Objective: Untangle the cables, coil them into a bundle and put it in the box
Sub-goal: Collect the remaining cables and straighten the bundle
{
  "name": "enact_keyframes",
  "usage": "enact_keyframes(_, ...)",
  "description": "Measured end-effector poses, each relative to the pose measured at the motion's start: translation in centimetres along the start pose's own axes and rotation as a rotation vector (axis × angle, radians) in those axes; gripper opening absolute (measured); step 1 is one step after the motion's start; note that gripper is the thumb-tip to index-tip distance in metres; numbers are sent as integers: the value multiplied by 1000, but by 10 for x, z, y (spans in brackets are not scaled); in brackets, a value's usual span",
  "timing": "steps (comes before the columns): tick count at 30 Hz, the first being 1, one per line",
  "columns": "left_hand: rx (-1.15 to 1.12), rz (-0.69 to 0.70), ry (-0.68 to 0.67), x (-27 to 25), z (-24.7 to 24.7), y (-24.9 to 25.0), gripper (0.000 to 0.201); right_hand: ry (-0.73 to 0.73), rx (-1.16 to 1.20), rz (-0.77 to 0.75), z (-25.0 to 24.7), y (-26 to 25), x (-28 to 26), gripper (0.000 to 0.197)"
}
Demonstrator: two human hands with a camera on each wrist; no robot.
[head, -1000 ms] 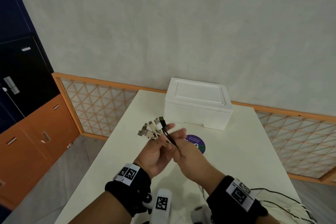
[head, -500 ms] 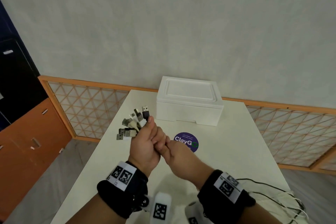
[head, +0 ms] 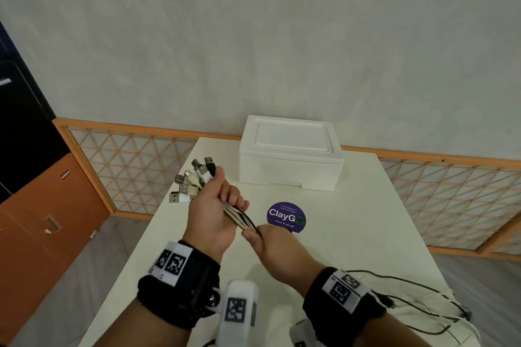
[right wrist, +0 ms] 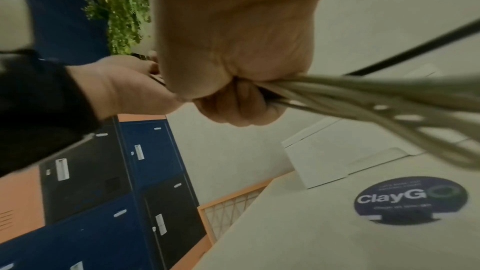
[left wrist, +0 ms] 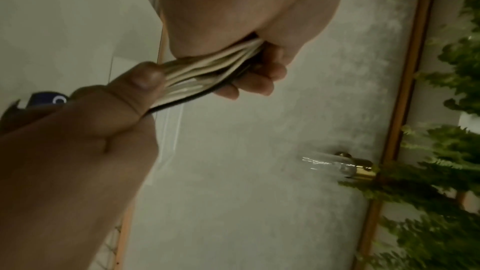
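My left hand (head: pixel 217 205) grips a bunch of white and black cables (head: pixel 239 215) above the table, their USB plugs (head: pixel 191 183) fanning out past the thumb toward the left. My right hand (head: pixel 263 239) pinches the same strands just below it, thumb on top. In the left wrist view the cables (left wrist: pixel 207 73) stretch taut between both hands. In the right wrist view the cables (right wrist: pixel 363 98) trail off to the right from my fist. The white foam box (head: pixel 290 160) stands shut with its lid on at the far side of the table.
Loose cable tails (head: pixel 417 301) lie over the table's near right corner. A round purple sticker (head: pixel 286 217) is on the white table (head: pixel 366 220) in front of the box. Orange lattice railing (head: pixel 127 160) and lockers (head: pixel 42 191) stand to the left.
My hands have pulled slightly apart, the right sliding down the strands toward me. The left hand now holds the plugs bunched higher and to the left.
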State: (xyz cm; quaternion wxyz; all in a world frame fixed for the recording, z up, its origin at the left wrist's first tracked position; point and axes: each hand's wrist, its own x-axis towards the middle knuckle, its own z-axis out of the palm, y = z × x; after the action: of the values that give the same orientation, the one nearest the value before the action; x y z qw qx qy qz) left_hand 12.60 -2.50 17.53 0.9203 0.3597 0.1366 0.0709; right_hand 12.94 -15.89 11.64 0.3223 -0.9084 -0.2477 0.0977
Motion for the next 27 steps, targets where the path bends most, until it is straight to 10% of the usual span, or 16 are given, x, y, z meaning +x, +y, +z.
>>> enact_keyframes(13, -51, 19, -80, -8, -12, 0, 49, -8, -250, 140, -3, 55, -5, 18)
enact_keyframes(27, -182, 59, 205, 39, -64, 20, 53, -55, -367, 465, -25, 130, -42, 28)
